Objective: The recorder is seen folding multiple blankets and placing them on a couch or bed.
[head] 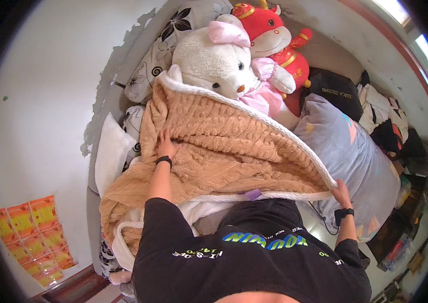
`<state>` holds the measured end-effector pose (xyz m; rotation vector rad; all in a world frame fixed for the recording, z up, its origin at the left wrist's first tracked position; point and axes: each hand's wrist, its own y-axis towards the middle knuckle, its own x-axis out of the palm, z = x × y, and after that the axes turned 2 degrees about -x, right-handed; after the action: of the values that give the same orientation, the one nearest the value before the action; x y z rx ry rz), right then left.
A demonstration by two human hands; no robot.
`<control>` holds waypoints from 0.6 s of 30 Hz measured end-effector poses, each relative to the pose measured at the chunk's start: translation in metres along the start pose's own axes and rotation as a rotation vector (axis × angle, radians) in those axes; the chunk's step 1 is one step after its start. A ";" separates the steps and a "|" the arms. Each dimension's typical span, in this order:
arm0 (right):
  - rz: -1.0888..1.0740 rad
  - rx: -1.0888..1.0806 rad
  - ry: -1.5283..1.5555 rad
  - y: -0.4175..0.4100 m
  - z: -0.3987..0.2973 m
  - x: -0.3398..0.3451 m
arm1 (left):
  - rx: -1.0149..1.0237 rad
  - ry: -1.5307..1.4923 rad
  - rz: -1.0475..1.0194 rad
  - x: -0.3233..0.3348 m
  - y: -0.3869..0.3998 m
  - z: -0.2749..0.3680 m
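Note:
A tan textured blanket (217,151) with a white braided border lies spread over the sofa in front of me. My left hand (167,145) rests on its folds with the fingers spread, a dark band around the wrist. On the other side, my right hand (341,190) grips the blanket's corner, where the white borders meet. A purple tag (253,194) sticks out at the near border. The blanket's far edge partly covers a large white plush bear (214,57) in a pink dress. Beyond the bear sits a red plush cow (271,30).
A grey cushion or bundled bedding (346,163) bulges beside my right hand. A white pillow (112,151) and floral cushions (138,85) line the left side. Behind on the right are a black bag (335,92) and piled clothes (379,108). Various items fill the floor area at far right.

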<state>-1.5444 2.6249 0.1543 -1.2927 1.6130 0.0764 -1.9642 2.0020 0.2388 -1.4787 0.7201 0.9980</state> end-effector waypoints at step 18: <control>-0.235 -0.093 -0.249 0.063 -0.061 0.007 | -0.048 0.274 0.072 -0.005 -0.062 -0.079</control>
<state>-1.6307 2.6110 0.1464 -1.4746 1.2516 0.1626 -1.8971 1.9334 0.2706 -1.6608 0.9559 0.8806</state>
